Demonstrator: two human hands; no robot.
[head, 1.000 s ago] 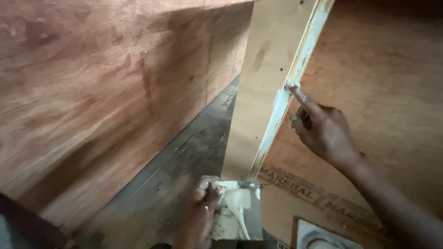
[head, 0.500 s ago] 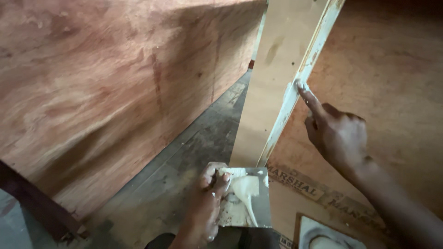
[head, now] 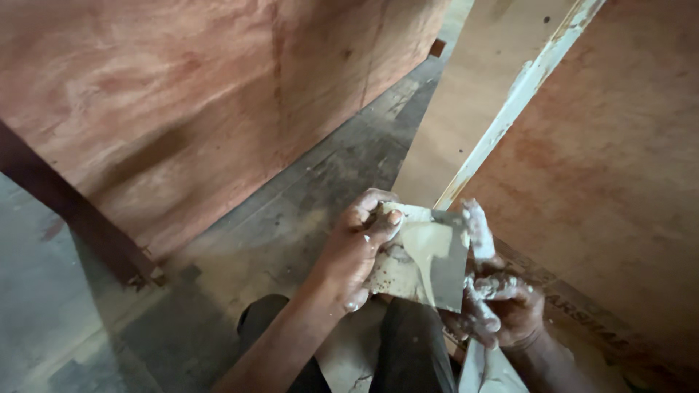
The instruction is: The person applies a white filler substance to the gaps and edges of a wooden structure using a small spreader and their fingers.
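My left hand (head: pixel 358 251) grips a small square plate (head: pixel 422 256) smeared with white putty, held flat in front of me. My right hand (head: pixel 495 298), its fingers coated in white putty, is beside the plate's right edge with the index finger raised along it. It touches the plate but holds nothing that I can make out. Just beyond stands a pale plywood strip (head: pixel 473 109) whose edge (head: pixel 520 91) carries a line of white putty.
A large reddish plywood sheet (head: pixel 182 102) leans on the left, another (head: pixel 619 189) on the right. Grey concrete floor (head: pixel 291 218) runs between them. A dark timber (head: pixel 65 207) lies at the left. My dark trousers (head: pixel 408 349) show below.
My right hand came down from the strip's puttied edge to the plate. The view tilted down and closer, and the plate rose toward me.
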